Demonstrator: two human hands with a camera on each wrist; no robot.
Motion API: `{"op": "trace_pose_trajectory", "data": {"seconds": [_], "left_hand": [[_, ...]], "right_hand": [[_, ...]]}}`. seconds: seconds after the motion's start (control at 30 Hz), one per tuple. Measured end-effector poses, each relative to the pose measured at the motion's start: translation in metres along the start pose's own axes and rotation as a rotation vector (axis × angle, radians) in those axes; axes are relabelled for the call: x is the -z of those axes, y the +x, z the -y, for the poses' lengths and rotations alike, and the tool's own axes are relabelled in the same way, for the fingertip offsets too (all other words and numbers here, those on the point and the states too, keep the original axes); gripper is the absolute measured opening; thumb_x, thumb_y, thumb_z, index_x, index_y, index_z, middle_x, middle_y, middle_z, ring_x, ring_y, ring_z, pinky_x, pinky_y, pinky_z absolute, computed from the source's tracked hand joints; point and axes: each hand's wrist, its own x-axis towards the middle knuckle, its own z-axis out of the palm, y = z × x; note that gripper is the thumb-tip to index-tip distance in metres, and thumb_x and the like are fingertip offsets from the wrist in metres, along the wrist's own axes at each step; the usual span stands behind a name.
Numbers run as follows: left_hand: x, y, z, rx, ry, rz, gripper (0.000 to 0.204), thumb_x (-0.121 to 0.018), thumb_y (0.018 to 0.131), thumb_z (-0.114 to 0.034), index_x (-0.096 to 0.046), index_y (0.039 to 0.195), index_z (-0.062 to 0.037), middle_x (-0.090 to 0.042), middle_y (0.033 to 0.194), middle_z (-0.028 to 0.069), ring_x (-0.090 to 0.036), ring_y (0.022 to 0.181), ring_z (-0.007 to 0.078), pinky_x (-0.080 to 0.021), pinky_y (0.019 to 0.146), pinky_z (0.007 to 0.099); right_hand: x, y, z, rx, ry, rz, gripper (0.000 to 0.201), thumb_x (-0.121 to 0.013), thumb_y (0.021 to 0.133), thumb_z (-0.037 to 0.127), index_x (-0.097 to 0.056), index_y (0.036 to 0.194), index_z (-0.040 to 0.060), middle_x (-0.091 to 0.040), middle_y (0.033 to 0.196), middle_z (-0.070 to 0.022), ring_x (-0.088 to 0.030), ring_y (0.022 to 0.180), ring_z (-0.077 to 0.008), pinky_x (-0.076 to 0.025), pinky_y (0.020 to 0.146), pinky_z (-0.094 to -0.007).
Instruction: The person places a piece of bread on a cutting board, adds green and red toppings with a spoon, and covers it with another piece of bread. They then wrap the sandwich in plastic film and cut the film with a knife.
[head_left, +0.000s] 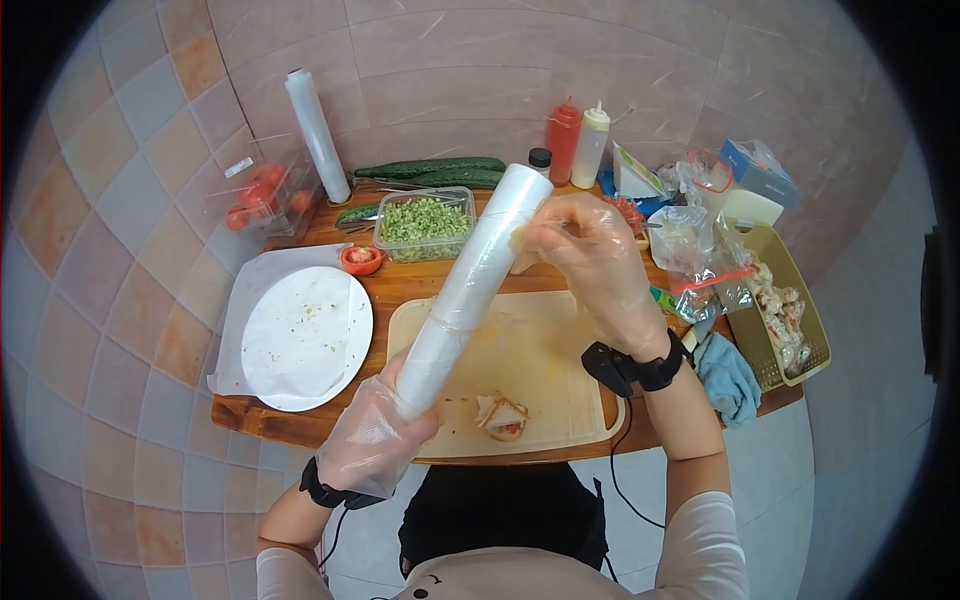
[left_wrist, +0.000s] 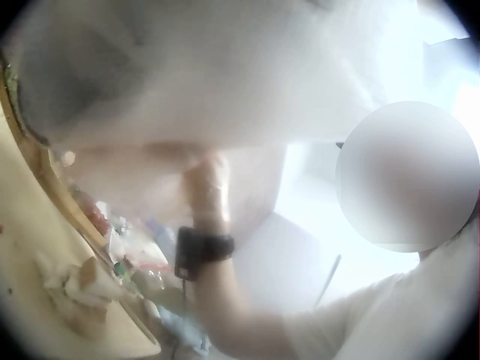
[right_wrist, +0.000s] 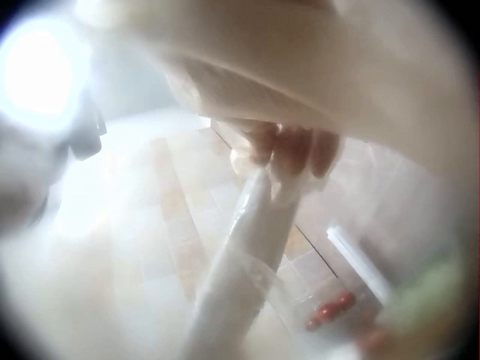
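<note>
A roll of cling film [head_left: 468, 285] slants over the cutting board [head_left: 565, 405], its upper end leaning to the right. My left hand [head_left: 372, 438], in a clear plastic glove, grips the roll near its lower end. At the upper end, my gloved right hand [head_left: 598, 268] pinches the film at the roll's side; its bent fingers [right_wrist: 292, 150] show against the roll in the right wrist view. A small cut piece of sandwich [head_left: 502, 416] rests near the board's front edge, below the roll. The left wrist view is mostly filled by the blurred roll.
Left stands a white plate [head_left: 305, 340] with crumbs, beside half a tomato [head_left: 361, 260]. Behind are a tub of chopped cucumber [head_left: 426, 222], whole cucumbers [head_left: 430, 172], another film roll [head_left: 318, 138] and sauce bottles [head_left: 590, 147]. A basket [head_left: 800, 365] and blue cloth [head_left: 728, 380] lie right.
</note>
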Motion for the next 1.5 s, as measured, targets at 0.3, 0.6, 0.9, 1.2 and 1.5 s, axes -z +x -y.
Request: {"op": "trace_pose_trajectory", "data": {"seconds": [0.3, 0.6, 0.9, 1.2, 1.5], "left_hand": [[-0.005, 0.006, 0.009, -0.012, -0.057, -0.004, 0.063, -0.072, 0.082, -0.014, -0.052, 0.14, -0.0043, -0.066, 0.101, 0.0094, -0.062, 0.087, 0.0171, -0.05, 0.083, 0.0318], [0.014, -0.012, 0.029, 0.164, -0.336, 0.166, 0.06, -0.077, 0.076, -0.011, -0.053, 0.129, 0.0004, -0.062, 0.085, 0.0054, -0.061, 0.067, 0.0138, -0.05, 0.064, 0.0281], [0.028, -0.014, 0.045, 0.27, -0.699, 0.373, 0.069, -0.079, 0.079, -0.013, -0.048, 0.138, 0.0039, -0.064, 0.079, 0.007, -0.061, 0.06, 0.0133, -0.05, 0.056, 0.0298], [0.038, -0.013, 0.038, 0.311, -0.605, 0.386, 0.066, -0.08, 0.076, -0.012, -0.05, 0.133, 0.0039, -0.063, 0.08, 0.0058, -0.059, 0.059, 0.013, -0.049, 0.054, 0.031], [0.015, -0.003, 0.023, 0.222, 0.025, 0.176, 0.064, -0.08, 0.076, -0.011, -0.055, 0.133, -0.0006, -0.065, 0.103, 0.0058, -0.062, 0.082, 0.0121, -0.053, 0.075, 0.03]], "right_hand": [[-0.007, -0.002, -0.007, 0.529, -0.715, -0.072, 0.02, -0.072, 0.086, 0.007, -0.055, 0.094, 0.0034, -0.056, 0.091, -0.0143, -0.06, 0.085, -0.0345, -0.051, 0.074, -0.0422], [0.054, 0.029, -0.021, -0.174, -0.446, -0.21, 0.007, -0.059, 0.097, 0.007, -0.054, 0.096, 0.0024, -0.053, 0.087, -0.0048, -0.057, 0.079, -0.0146, -0.05, 0.071, -0.0332], [0.041, 0.001, 0.003, -0.314, 0.123, -0.07, 0.013, -0.063, 0.097, 0.008, -0.061, 0.102, -0.003, -0.062, 0.084, -0.0042, -0.064, 0.074, -0.0118, -0.052, 0.067, -0.0283], [0.149, -0.065, -0.064, 0.025, -1.105, 0.306, 0.006, -0.063, 0.088, 0.001, -0.063, 0.082, -0.0007, -0.067, 0.08, -0.0173, -0.066, 0.079, -0.033, -0.05, 0.071, -0.0428], [0.077, -0.06, 0.013, 0.01, -0.786, 0.151, 0.043, -0.066, 0.091, 0.011, -0.06, 0.133, 0.0054, -0.058, 0.134, -0.0174, -0.062, 0.117, -0.0367, -0.05, 0.102, -0.0425]]}}
